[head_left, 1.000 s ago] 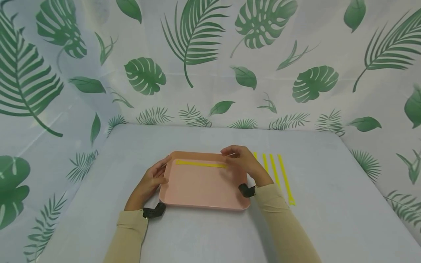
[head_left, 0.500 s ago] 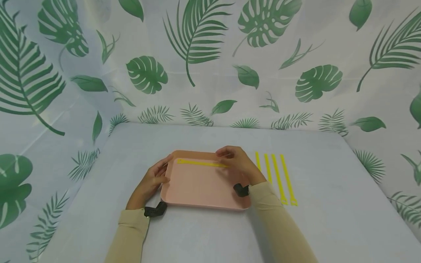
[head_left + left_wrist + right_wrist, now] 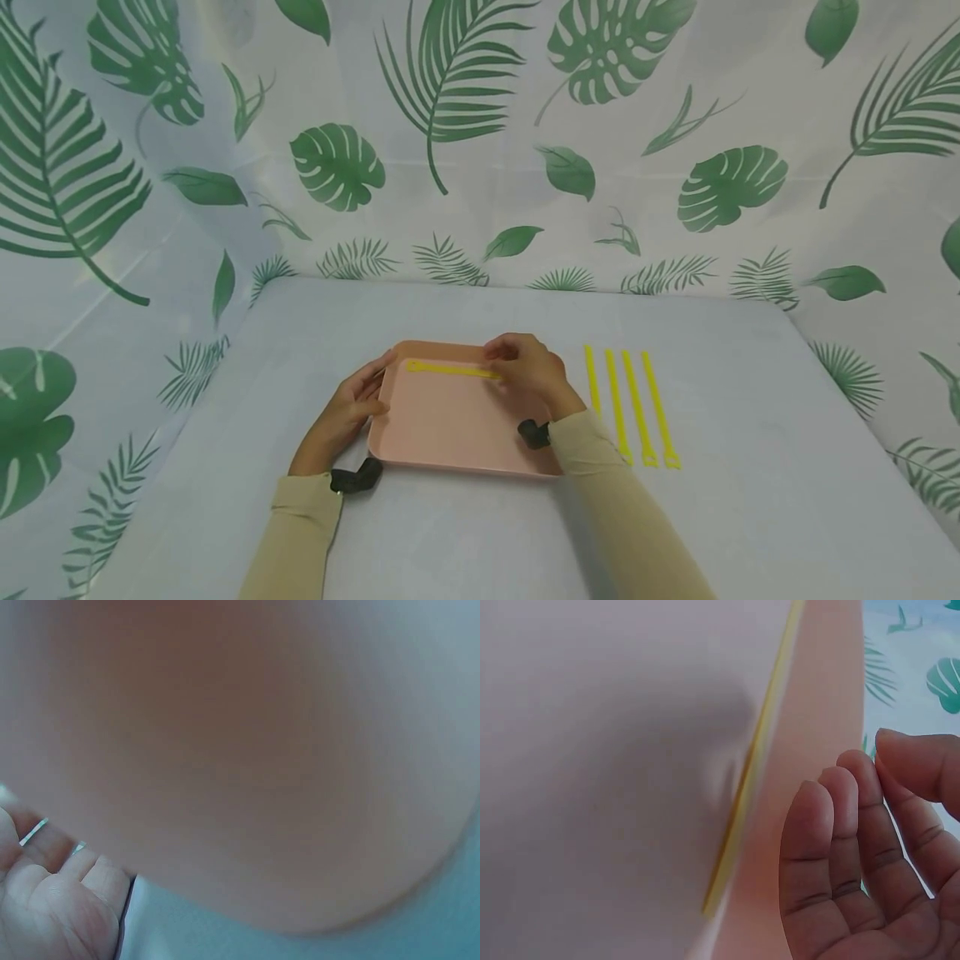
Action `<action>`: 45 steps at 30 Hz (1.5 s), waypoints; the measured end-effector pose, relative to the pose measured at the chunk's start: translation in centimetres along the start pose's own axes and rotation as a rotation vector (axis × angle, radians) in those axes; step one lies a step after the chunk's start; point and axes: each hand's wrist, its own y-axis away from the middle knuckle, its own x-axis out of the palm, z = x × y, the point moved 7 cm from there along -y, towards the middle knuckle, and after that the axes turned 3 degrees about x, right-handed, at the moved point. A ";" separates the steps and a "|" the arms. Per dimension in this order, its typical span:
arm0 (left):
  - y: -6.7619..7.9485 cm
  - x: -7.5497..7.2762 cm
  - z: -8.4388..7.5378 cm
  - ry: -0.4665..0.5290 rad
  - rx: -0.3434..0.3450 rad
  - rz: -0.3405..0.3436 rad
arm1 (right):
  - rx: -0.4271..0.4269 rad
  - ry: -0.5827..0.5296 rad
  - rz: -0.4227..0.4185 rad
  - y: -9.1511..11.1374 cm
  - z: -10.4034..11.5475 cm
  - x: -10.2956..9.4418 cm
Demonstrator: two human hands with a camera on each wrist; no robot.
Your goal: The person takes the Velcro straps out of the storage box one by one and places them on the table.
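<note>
My left hand point(image 3: 341, 412) grips the left side of a pink rectangular tray point(image 3: 450, 425), thumb over the rim and fingers along the outside. In the left wrist view the tray's blurred underside point(image 3: 240, 765) fills most of the picture, with part of the palm point(image 3: 60, 907) at lower left. Along the tray's far side lies a thin yellow cable strap point(image 3: 453, 370) with a looped left end. Over its right end is my right hand point(image 3: 528, 371). Seen from the right wrist, that hand's fingers point(image 3: 806, 825) bend loosely, holding nothing, beside the strap point(image 3: 754, 757).
Several more yellow straps point(image 3: 636, 400) lie side by side on the white table point(image 3: 720, 517) right of the tray, looped ends toward me. A leaf-patterned cloth point(image 3: 480, 192) hangs behind and at both sides.
My right hand has moved left along the strap in the tray, and its forearm has uncovered more of the straps on the table. The left hand keeps its grip on the tray.
</note>
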 end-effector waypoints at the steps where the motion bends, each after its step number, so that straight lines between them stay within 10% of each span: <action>1: 0.0 0.0 0.0 -0.001 0.004 0.001 | 0.003 -0.004 0.003 -0.1 0.0 0.2; 45: -0.1 -0.1 0.1 -0.004 -0.028 -0.015 | 0.017 0.299 -0.079 -1.0 -0.1 2.0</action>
